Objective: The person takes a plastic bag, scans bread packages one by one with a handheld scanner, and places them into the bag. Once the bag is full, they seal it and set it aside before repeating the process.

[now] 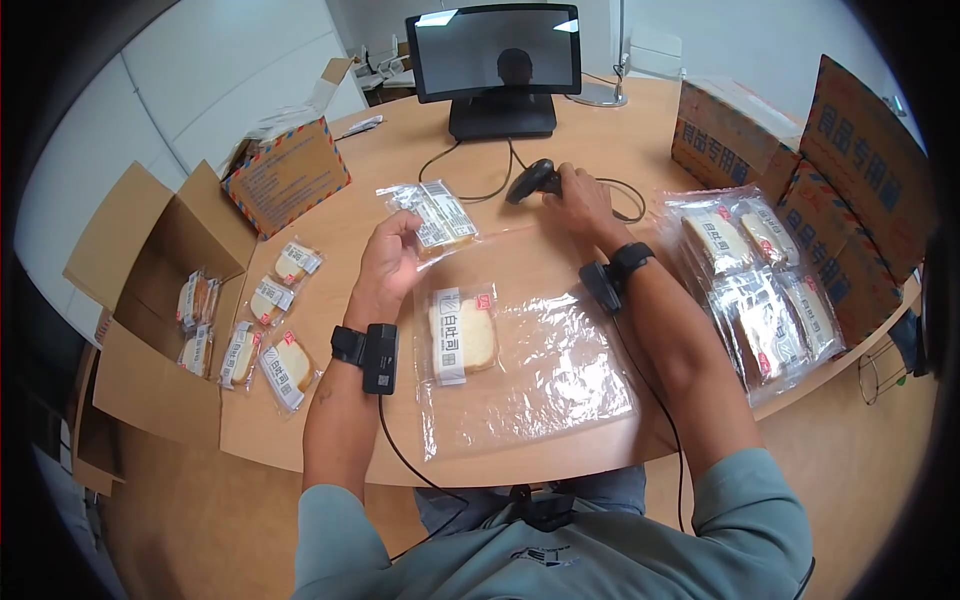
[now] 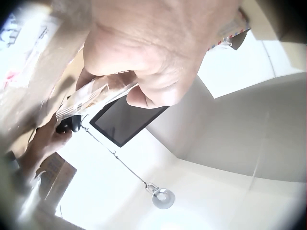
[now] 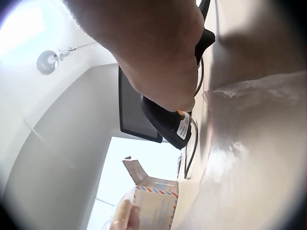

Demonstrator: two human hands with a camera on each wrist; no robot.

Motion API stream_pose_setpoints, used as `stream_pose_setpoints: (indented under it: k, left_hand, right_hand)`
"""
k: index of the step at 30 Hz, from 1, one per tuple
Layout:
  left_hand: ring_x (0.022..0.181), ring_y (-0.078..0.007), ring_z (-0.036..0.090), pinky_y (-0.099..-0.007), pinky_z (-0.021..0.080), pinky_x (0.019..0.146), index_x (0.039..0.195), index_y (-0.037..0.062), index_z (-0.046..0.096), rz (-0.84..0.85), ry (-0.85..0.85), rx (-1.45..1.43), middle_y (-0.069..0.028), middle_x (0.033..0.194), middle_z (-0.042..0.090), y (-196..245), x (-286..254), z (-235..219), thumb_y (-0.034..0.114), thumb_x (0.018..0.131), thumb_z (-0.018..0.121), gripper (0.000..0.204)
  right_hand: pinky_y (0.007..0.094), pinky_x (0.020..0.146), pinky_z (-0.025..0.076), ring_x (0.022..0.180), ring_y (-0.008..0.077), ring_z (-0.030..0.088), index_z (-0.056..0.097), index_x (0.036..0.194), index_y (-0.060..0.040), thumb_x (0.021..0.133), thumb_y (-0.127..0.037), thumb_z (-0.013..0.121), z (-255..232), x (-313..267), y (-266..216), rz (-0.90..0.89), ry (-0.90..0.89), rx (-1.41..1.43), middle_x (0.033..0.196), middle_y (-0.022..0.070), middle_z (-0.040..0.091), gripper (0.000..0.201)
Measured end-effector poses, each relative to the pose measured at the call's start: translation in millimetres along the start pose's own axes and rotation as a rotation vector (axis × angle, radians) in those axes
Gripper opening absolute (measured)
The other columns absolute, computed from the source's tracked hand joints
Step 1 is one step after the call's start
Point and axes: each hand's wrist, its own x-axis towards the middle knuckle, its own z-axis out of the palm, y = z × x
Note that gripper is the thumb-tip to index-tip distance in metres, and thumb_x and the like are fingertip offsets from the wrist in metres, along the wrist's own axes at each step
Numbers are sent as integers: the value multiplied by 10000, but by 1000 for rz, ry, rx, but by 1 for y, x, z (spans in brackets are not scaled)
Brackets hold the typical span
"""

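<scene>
Head view: bright, even daylight, fisheye bend w/ dark corners; glare on the plastic bag [image 1: 540,385] and screen [image 1: 495,48]. Wrist views: blown-out white bkgd, hands close-up and blurry, edges smeared, soft vignette.

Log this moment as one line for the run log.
left hand: holds wrapped bread packet raised | right hand: grips barcode scanner on table | clear bag: flat, one packet inside

Boxes [image 1: 800,150] right, monitor [image 1: 495,60] ahead
</scene>
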Motion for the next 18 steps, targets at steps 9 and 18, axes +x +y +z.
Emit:
stream_pose_setpoints:
  k: [9,18]
  left_hand:
    - [1079,-229,608,-362,503,940,1261,30,619,493,-218,835,-89,1207,642,-1,-12,13,-51,874,528,405]
    - [1145,-322,534,-434,414,992,1156,104,704,1424,-136,1718,-82,1205,626,-15,1,25,-72,757,623,443]
  right_hand:
    - [515,882,462,995,399,625,535,1263,-26,860,-386,666,4,16,5,-15,143,-175,1084,221,644,556]
    - [372,720,581,810,296,689,564,1157,65,951,-402,595,-68,-2,-63,269,-767,1408,909,209,663,512]
